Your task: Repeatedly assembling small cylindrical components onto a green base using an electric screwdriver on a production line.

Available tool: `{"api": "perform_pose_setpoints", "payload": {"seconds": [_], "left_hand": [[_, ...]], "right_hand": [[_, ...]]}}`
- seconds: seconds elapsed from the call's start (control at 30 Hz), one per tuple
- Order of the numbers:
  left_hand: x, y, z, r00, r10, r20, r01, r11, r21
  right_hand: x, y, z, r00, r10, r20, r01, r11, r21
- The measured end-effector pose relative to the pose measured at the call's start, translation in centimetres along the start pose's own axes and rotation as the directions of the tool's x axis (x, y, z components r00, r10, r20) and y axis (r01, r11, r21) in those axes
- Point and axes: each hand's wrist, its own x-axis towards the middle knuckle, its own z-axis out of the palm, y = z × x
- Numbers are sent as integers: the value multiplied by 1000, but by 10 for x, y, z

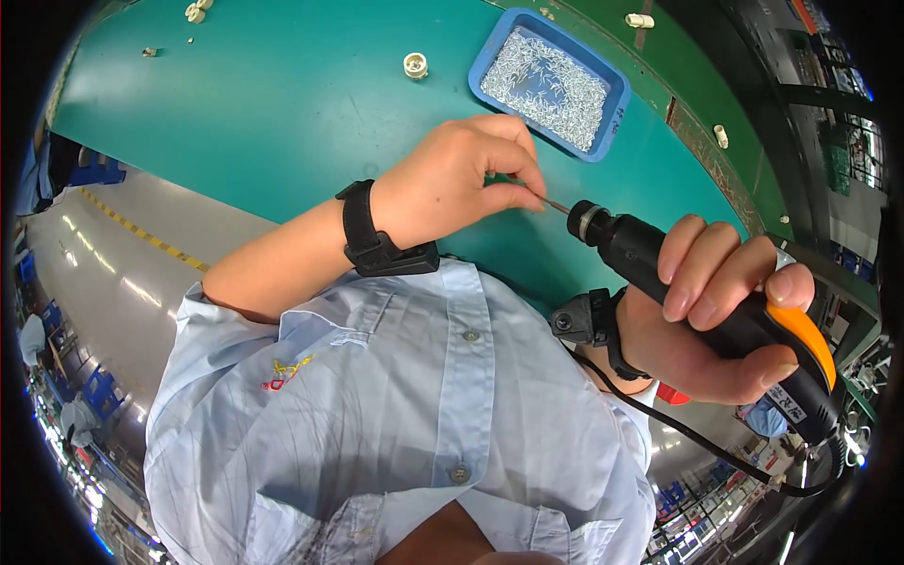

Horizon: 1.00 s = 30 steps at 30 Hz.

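Evidently, the left hand point(461, 171) pinches the tip of the bit point(557, 206); any screw there is hidden. The right hand point(720, 292) is wrapped round the black electric screwdriver point(633, 247). Judged step: loading a screw; next move likely calls for a straight bit. Beyond, far right: blue tray point(618, 105) of screws point(586, 99); left of it, a white round fitting point(415, 65).

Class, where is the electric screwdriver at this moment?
In the head view, the electric screwdriver is at the right, gripped in the right hand, its bit beside the left hand, below the blue tray.
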Motion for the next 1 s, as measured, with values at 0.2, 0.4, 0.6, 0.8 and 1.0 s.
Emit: {"api": "perform_pose_setpoints", "payload": {"seconds": [0.2,0.4,0.6,0.8,1.0], "left_hand": [[-9,2,-1,994,94,-63,-81,980,181],[-36,15,-5,937,176,-301,10,850,527],[-84,-8,-12,973,-84,-213,211,690,692],[-51,-9,4,979,-19,-201,126,835,536],[-7,-12,8,998,-48,34,30,907,420]], "right_hand": [[2,3,3,999,10,47,-10,1000,6],[0,11,-1,996,11,85,-9,1000,-22],[-4,10,-9,998,18,53,-17,1000,-7],[-11,6,-16,998,-22,-55,21,1000,-23],[-13,-7,-17,992,-63,-110,56,996,-73]]}}
